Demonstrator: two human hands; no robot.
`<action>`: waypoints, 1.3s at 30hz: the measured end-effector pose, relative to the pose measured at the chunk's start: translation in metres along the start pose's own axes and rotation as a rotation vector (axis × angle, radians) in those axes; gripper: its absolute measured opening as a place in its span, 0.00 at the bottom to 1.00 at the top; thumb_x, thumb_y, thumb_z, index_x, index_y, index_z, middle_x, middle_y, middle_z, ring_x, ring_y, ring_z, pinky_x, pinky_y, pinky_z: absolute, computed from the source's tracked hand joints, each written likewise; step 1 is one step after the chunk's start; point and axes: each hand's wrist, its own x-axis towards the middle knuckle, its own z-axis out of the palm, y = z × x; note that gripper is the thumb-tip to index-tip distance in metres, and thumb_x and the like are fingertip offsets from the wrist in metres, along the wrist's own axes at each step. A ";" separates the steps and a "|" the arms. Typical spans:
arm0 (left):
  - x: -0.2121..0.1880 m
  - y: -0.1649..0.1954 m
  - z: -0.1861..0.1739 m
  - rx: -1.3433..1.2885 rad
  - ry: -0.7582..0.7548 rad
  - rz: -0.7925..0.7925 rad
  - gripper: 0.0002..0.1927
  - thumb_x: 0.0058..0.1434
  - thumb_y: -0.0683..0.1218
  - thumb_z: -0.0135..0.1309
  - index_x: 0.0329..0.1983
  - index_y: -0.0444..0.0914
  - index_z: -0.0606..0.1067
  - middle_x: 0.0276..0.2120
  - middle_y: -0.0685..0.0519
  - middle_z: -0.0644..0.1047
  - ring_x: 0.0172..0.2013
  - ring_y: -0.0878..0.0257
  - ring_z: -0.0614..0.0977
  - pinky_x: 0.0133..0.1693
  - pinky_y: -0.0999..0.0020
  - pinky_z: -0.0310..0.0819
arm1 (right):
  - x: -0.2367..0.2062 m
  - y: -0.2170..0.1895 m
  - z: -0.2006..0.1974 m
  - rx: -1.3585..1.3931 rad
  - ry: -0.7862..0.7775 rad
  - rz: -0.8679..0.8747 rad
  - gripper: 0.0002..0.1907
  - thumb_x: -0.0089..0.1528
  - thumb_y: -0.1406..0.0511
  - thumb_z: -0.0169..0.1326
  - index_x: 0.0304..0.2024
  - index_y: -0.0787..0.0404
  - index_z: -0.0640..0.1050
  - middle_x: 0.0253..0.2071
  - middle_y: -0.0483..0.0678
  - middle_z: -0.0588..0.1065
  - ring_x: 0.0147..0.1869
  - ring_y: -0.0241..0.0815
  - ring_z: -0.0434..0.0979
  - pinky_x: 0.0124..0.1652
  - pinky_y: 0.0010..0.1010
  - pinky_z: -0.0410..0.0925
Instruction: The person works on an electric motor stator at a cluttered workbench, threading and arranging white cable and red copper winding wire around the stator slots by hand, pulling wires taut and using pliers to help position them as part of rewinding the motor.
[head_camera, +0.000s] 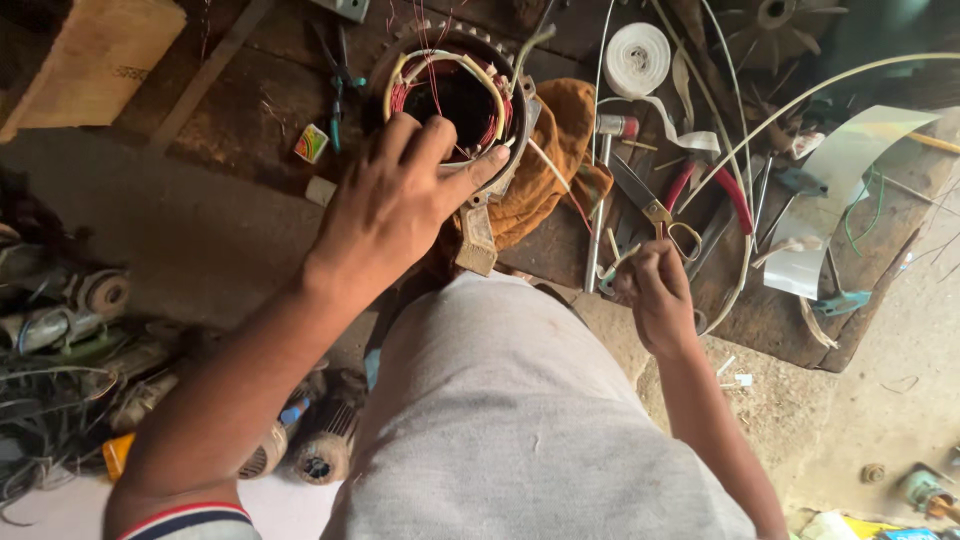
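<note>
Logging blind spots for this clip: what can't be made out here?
Head view only:
- Near rim of the stator: covered by the left hand.
- What the right hand pinches: hidden by its curled fingers.
- Lap and floor below: blocked by the grey shirt.
- Fan blade: cut by the top edge.

Open bare floor left of stator, scissors, pliers, wires crowding right, motor clutter blocking far left
</note>
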 end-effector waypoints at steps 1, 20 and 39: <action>0.001 -0.002 -0.003 0.003 -0.014 -0.015 0.32 0.62 0.32 0.55 0.65 0.55 0.77 0.45 0.53 0.74 0.43 0.60 0.73 0.49 0.68 0.77 | 0.006 -0.001 0.005 -0.163 0.021 -0.025 0.06 0.80 0.65 0.42 0.48 0.59 0.68 0.37 0.46 0.70 0.38 0.35 0.69 0.39 0.29 0.64; -0.017 0.015 -0.054 -0.666 0.154 -0.173 0.10 0.71 0.38 0.64 0.53 0.37 0.77 0.47 0.48 0.77 0.48 0.52 0.80 0.51 0.58 0.75 | -0.020 -0.097 -0.005 -1.589 0.694 -0.425 0.08 0.70 0.68 0.62 0.51 0.57 0.81 0.48 0.50 0.79 0.52 0.50 0.79 0.50 0.39 0.71; -0.011 -0.022 -0.030 -0.680 0.386 -0.179 0.09 0.76 0.39 0.58 0.57 0.38 0.76 0.50 0.52 0.78 0.51 0.55 0.82 0.51 0.63 0.77 | 0.052 -0.133 0.060 -1.550 0.270 -0.862 0.13 0.65 0.72 0.59 0.51 0.55 0.83 0.50 0.46 0.78 0.56 0.47 0.77 0.60 0.38 0.61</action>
